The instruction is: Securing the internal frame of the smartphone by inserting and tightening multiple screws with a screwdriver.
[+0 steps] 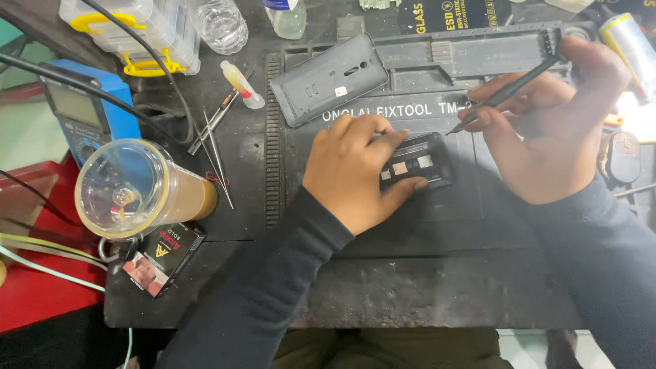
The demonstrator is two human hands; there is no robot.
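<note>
Lying on its side at far left, a clear plastic cup [130,188], grey back cover [329,79] on the dark mat [437,225], left hand [355,171] gripping the opened phone [417,162] at the surface's centre, right hand [547,116] pinching a black screwdriver [509,89], tip poised just above the phone.

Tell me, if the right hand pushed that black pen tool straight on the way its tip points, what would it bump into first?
Probably the opened phone. The right hand holds the black pen tool with its tip slanting down and left, just above the phone that the left hand grips. Depth is hard to judge, so it might touch the left fingers instead.
</note>
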